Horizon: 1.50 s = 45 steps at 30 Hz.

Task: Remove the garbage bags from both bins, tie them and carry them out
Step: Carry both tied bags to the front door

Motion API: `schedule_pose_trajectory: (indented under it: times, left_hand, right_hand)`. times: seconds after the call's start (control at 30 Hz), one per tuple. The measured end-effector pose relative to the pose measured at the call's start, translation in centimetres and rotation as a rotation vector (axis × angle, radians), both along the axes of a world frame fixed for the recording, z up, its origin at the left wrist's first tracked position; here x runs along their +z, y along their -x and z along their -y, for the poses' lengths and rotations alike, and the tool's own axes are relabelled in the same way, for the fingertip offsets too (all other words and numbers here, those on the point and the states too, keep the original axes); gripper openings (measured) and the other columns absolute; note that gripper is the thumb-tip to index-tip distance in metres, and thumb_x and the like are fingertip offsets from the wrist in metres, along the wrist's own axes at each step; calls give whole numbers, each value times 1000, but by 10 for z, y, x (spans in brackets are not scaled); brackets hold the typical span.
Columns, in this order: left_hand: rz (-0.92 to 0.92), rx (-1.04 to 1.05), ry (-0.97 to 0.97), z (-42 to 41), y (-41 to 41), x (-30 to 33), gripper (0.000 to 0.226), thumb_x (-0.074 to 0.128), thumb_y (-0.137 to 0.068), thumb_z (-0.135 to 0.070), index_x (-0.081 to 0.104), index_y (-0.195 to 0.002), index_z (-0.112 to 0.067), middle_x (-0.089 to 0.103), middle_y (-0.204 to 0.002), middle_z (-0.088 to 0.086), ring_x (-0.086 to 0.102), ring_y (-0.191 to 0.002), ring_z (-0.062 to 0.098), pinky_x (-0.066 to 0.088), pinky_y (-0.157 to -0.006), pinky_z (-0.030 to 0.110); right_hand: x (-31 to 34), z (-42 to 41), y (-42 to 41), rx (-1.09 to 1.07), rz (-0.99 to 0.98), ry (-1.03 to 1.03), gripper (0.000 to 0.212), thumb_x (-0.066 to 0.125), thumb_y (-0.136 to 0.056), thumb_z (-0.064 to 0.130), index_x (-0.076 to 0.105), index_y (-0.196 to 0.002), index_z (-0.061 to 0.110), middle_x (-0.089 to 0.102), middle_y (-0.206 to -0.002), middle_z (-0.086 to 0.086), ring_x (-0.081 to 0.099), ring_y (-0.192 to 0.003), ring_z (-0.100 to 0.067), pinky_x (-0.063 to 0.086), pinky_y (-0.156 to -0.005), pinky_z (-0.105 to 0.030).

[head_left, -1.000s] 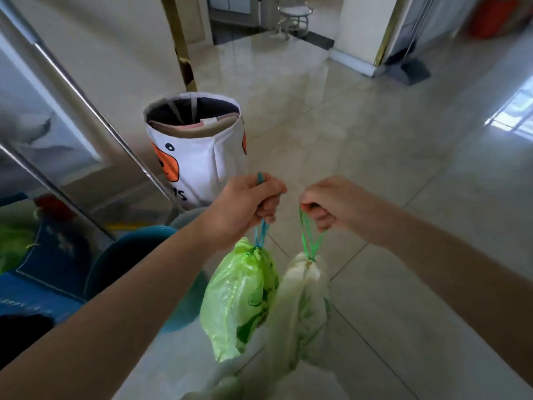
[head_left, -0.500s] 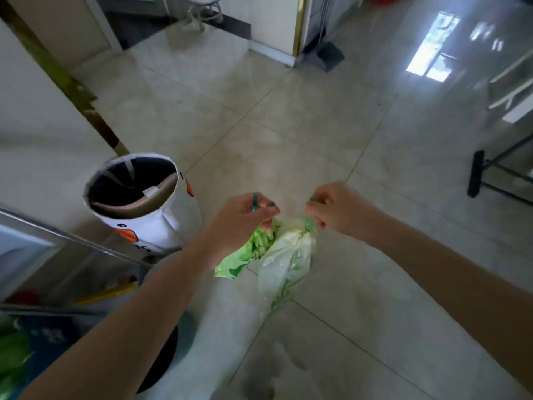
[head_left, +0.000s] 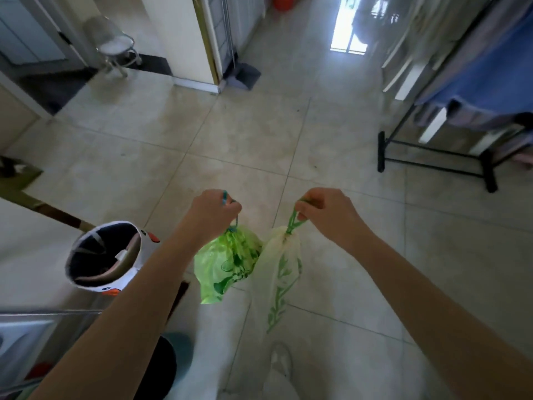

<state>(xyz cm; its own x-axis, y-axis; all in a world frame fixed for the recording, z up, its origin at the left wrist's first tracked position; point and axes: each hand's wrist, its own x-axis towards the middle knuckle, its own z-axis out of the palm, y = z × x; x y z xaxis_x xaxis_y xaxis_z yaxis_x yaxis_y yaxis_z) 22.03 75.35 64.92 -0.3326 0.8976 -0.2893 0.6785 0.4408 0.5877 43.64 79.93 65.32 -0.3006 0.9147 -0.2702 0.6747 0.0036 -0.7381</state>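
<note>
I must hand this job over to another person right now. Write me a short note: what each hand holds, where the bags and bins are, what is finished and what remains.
Left hand: grips the blue drawstring of the bright green plastic garbage bag, which hangs cinched shut.
Right hand: grips the green drawstring of the pale translucent plastic garbage bag with green print, also cinched and hanging.
Both bags are off the tiled floor, side by side.
The white fabric bin with orange print stands at the left, no bag in it. A dark round bin is low down, mostly hidden by the left arm.
Done: bags removed and closed.
Left: carry them out.
</note>
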Motion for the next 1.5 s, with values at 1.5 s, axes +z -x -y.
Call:
schedule_pose_trajectory:
  times: [1.5]
  left_hand:
    - [256,-1123,-212,-400,-792,-28,15,62,-90,-21,69,-87,-9,73,-80,6,66,-75,13,42,-64,13]
  right_hand:
    - [-5,-201,-740,-1234,95,11,12,61,-83,13,73,-87,12,75,-83,-3,67,-82,-17,43,-67,-16]
